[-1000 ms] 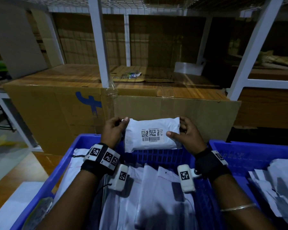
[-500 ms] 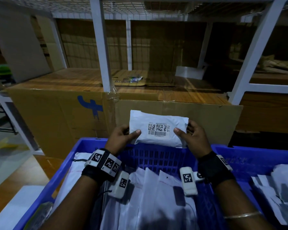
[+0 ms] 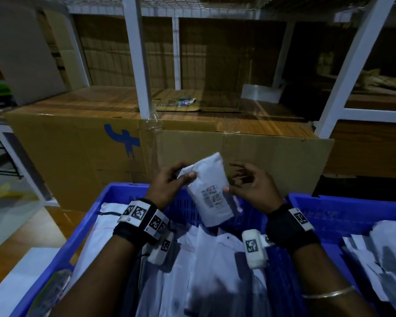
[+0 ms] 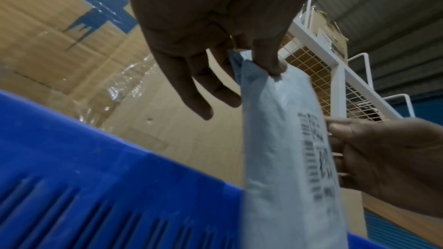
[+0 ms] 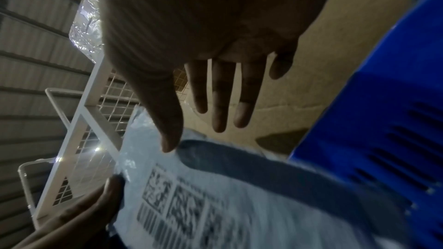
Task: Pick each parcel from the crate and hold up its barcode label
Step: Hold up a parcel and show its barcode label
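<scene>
Above the crate (image 3: 114, 195), the parcel (image 3: 209, 191) has swung upright, right hand (image 3: 252, 188) released.

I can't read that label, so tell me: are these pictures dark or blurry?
Head view: dim, corners darkest, shelf posts bowed by the wide lens, the parcel a little smeared. Left wrist view: the barcode label streaked by motion, crate soft. Right wrist view: label blurred, right hand shadowed.

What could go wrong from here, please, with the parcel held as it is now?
1. Only the left hand pinches the parcel at its top corner; the right hand is open, its thumb just touching, so it may slip into the crate.
2. The barcode label is tilted and blurred, so it may not read.
</scene>
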Motion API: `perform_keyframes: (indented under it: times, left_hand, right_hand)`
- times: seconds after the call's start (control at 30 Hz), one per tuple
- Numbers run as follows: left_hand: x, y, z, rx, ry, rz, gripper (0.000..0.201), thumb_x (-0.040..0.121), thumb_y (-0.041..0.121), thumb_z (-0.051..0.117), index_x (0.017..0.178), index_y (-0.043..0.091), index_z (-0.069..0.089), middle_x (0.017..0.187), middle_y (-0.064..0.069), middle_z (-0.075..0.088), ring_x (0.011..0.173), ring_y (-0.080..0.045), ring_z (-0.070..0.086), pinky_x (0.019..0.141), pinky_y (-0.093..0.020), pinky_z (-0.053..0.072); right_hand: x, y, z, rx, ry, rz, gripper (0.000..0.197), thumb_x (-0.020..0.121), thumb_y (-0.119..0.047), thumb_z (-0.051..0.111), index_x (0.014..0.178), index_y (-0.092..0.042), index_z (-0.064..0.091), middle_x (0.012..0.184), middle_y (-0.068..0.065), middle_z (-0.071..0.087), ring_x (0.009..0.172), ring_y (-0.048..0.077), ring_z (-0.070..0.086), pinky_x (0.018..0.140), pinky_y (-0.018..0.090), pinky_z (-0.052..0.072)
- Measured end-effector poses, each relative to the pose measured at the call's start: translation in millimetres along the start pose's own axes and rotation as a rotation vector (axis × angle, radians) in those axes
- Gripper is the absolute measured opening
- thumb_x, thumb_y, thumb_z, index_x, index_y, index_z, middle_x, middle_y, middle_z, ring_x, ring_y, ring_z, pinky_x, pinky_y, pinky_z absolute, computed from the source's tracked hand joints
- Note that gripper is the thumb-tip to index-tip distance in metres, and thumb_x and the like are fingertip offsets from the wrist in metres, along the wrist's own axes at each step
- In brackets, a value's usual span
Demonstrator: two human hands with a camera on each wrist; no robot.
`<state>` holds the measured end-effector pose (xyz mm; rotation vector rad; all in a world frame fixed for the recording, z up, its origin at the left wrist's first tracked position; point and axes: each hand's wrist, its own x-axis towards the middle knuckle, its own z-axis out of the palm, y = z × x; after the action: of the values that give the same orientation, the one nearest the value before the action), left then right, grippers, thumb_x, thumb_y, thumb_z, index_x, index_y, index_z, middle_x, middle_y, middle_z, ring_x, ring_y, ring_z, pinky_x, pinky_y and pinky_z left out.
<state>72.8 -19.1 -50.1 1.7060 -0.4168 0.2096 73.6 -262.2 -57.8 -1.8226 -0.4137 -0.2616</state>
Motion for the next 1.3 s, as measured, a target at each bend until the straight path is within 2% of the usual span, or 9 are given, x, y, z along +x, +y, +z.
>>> perform_keyframes:
  times: [0.13, 0.3, 0.47, 0.63, 0.83, 0.9, 0.97, 1.13, 1.3]
  left_hand:
    - [-0.2, 0.8, 4.6, 0.042, 0.008, 0.049, 0.008, 0.085, 0.031, 0.070, 0.087, 0.023, 0.068, 0.076, 0.005, 0.070, 0.072, -0.011, 0.064, 0.061, -0.033, 0.050]
    - [-1.9, 4.1, 9.2, -0.065, 0.061, -0.060, 0.035, 0.076, 0.036, 0.069, 0.109, 0.030, 0.059, 0.089, 0.005, 0.067, 0.085, -0.017, 0.067, 0.063, -0.040, 0.054]
    - [-3.7, -7.0, 9.5, 0.071, -0.085, -0.181, 0.049, 0.072, 0.046, 0.078, 0.113, 0.031, 0.056, 0.098, 0.000, 0.067, 0.090, -0.011, 0.064, 0.072, -0.028, 0.053]
    - [-5.0, -14.6, 9.7, 0.084, -0.179, -0.197, 0.037, 0.086, 0.019, 0.071, 0.121, 0.016, 0.058, 0.110, 0.000, 0.069, 0.094, -0.004, 0.066, 0.078, -0.023, 0.053]
    - [-6.0, -12.1, 6.7, 0.162, -0.153, -0.235, 0.035, 0.088, 0.012, 0.068, 0.121, 0.019, 0.060, 0.113, -0.001, 0.069, 0.099, -0.012, 0.064, 0.085, -0.026, 0.053]
    - [-5.5, -11.8, 4.8, 0.178, -0.187, -0.253, 0.034, 0.087, 0.011, 0.069, 0.120, 0.019, 0.062, 0.109, 0.003, 0.069, 0.098, -0.010, 0.064, 0.079, -0.017, 0.051]
    - [-4.3, -12.3, 1.3, 0.236, -0.251, -0.281, 0.038, 0.082, 0.021, 0.073, 0.119, 0.023, 0.065, 0.109, 0.007, 0.070, 0.102, -0.010, 0.065, 0.085, -0.023, 0.052]
    - [-8.2, -7.5, 2.3, 0.412, -0.377, -0.271, 0.039, 0.065, 0.042, 0.071, 0.101, 0.026, 0.069, 0.098, 0.002, 0.073, 0.095, -0.014, 0.067, 0.087, -0.040, 0.053]
    - [-8.0, -7.1, 9.9, 0.442, -0.406, -0.253, 0.051, 0.064, 0.044, 0.076, 0.109, 0.020, 0.069, 0.104, -0.001, 0.072, 0.099, -0.017, 0.066, 0.089, -0.038, 0.052]
  right_hand:
    - [-1.3, -1.7, 13.0, 0.031, -0.073, -0.021, 0.047, 0.072, -0.007, 0.085, 0.115, -0.010, 0.067, 0.091, -0.001, 0.072, 0.077, 0.017, 0.064, 0.071, 0.030, 0.055]
    - [-2.1, -0.6, 13.5, 0.029, -0.021, -0.034, 0.027, 0.081, -0.007, 0.077, 0.107, -0.007, 0.069, 0.099, 0.007, 0.074, 0.092, 0.020, 0.070, 0.081, 0.038, 0.057]
    - [3.5, -6.1, 5.4, 0.332, 0.209, 0.104, 0.024, 0.087, 0.004, 0.066, 0.105, -0.011, 0.063, 0.097, 0.010, 0.072, 0.085, 0.020, 0.068, 0.068, 0.033, 0.056]
    - [1.0, -2.1, 4.3, 0.355, 0.215, 0.180, 0.030, 0.083, 0.004, 0.069, 0.105, -0.014, 0.059, 0.097, 0.015, 0.070, 0.087, 0.030, 0.068, 0.064, 0.037, 0.057]
    - [1.6, 11.8, -3.7, 0.078, 0.273, 0.179, 0.084, 0.065, -0.011, 0.089, 0.131, -0.025, 0.040, 0.131, 0.009, 0.054, 0.112, 0.024, 0.061, 0.090, 0.047, 0.055]
    - [1.1, 11.3, -6.4, -0.076, 0.253, 0.148, 0.087, 0.063, -0.016, 0.090, 0.135, -0.024, 0.042, 0.134, 0.005, 0.053, 0.115, 0.021, 0.057, 0.095, 0.043, 0.052]
    - [1.6, 7.3, -7.2, -0.157, 0.228, 0.081, 0.082, 0.062, -0.018, 0.091, 0.132, -0.020, 0.047, 0.130, 0.005, 0.057, 0.115, 0.020, 0.057, 0.097, 0.041, 0.050]
    - [12.1, -17.9, -11.6, -0.711, -0.079, -0.096, 0.057, 0.057, -0.030, 0.086, 0.110, -0.031, 0.063, 0.114, -0.002, 0.057, 0.109, 0.022, 0.055, 0.091, 0.046, 0.047]
    - [19.9, -46.5, 0.9, -0.934, -0.572, 0.060, 0.055, 0.063, -0.032, 0.087, 0.113, -0.026, 0.065, 0.115, -0.004, 0.064, 0.103, 0.017, 0.058, 0.087, 0.034, 0.048]
